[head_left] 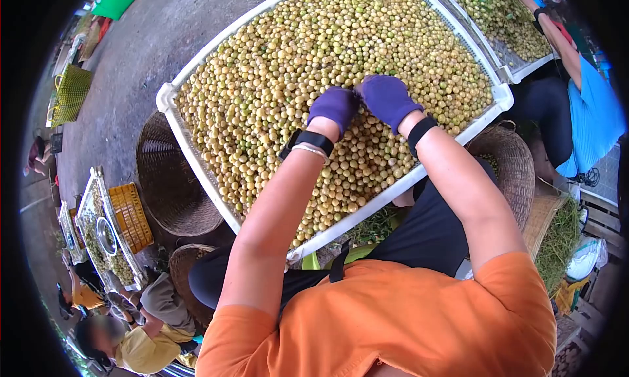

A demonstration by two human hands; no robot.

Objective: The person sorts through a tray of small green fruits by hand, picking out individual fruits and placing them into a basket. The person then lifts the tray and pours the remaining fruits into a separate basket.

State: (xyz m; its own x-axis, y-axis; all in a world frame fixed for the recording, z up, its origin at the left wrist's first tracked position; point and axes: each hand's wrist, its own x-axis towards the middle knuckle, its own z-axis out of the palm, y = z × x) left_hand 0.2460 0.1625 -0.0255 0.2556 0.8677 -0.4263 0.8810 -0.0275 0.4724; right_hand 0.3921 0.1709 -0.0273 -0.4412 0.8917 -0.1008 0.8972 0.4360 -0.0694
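Note:
A large white tray [196,174] in front of me holds a thick layer of small round yellow-green fruits [282,89]. My left hand [335,106] and my right hand [390,100], both in purple gloves, meet low over the fruits near the tray's middle. Their fingers curl inward and down, with the fingertips hidden behind the backs of the hands. Whatever they pinch cannot be made out. Both wrists carry black bands, and a watch sits on the left one.
Woven baskets [177,174] stand at left and right below the tray. Another fruit tray [504,23] adjoins at upper right, beside a person in a blue shirt [593,125]. Lower left are a yellow crate [131,216], another tray [98,233] and seated people. Cut greenery [557,246] lies right.

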